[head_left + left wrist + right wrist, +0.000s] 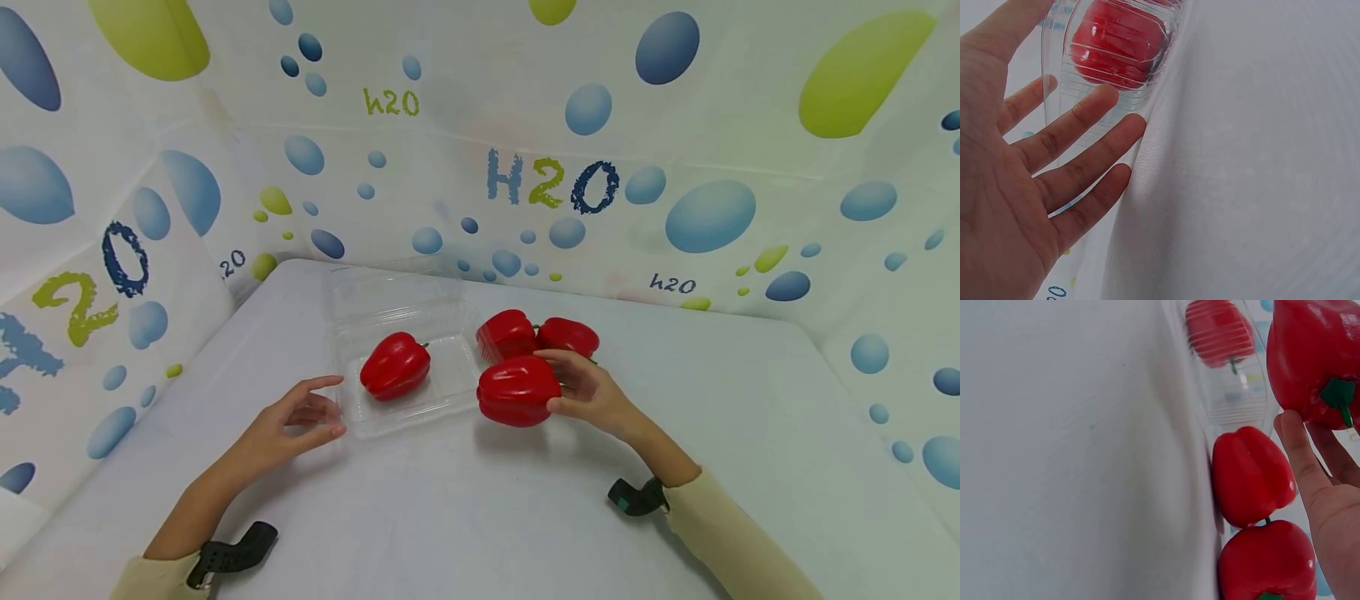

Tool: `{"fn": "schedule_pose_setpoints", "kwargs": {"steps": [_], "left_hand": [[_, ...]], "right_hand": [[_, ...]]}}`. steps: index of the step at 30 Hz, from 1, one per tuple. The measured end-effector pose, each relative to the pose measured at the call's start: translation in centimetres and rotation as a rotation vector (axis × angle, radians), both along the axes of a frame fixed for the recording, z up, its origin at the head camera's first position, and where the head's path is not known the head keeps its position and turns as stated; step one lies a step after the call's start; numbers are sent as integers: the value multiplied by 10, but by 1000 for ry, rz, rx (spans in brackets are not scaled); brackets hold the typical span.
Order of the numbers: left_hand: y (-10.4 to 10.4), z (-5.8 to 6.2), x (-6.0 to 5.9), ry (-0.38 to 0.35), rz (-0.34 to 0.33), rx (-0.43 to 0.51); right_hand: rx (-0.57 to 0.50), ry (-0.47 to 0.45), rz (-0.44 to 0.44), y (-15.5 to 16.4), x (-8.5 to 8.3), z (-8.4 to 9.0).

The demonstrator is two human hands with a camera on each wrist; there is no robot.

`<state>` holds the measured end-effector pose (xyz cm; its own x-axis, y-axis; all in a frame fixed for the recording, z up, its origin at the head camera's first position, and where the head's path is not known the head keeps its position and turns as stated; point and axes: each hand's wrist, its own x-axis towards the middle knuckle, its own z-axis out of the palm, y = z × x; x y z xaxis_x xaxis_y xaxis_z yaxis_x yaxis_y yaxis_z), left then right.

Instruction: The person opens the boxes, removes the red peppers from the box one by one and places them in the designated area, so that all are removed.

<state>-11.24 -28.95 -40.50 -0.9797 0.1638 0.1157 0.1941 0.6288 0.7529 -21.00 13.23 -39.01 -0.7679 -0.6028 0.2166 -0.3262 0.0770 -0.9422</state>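
A clear plastic clamshell container (453,360) lies with its lid raised at the back, one red bell pepper (395,367) resting in its left part. My right hand (600,398) grips another red bell pepper (517,393) between thumb and fingers, lifted just off the container's right front corner. The green stem of this held pepper (1316,356) points back toward the palm. At the container's left edge is my left hand (288,423), its fingers spread and relaxed, holding nothing. In the left wrist view, the pepper inside (1119,44) shows through the ribbed clear wall.
Two more red bell peppers, one nearer the container (504,332) and one to its right (570,335), lie on the white table behind the held one. A white cloth (450,125) with coloured drops and lettering hangs behind the table.
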Motion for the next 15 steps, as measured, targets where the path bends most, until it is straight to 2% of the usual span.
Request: {"fn": "schedule_pose_setpoints", "kwargs": {"steps": [15], "left_hand": [[-1, 0, 0, -12, 5, -8]], "right_hand": [[4, -17, 2, 10, 1, -8]]}}
